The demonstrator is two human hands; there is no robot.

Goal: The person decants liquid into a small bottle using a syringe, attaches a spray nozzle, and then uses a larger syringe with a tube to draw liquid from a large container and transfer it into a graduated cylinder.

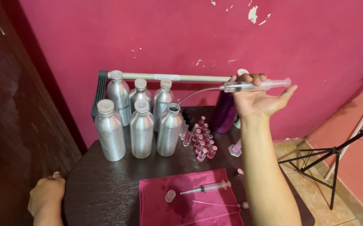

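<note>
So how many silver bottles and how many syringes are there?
Silver bottles: 6
Syringes: 2, one in the right hand, one on the pink cloth
Total: 8

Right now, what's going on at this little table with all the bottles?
A person's right hand holds a large syringe level in the air; its thin tube curves down into the open silver bottle. The left hand rests at the edge of the dark table. Five capped silver bottles stand alongside, with small pink vials and a smaller syringe on a pink cloth.
</note>
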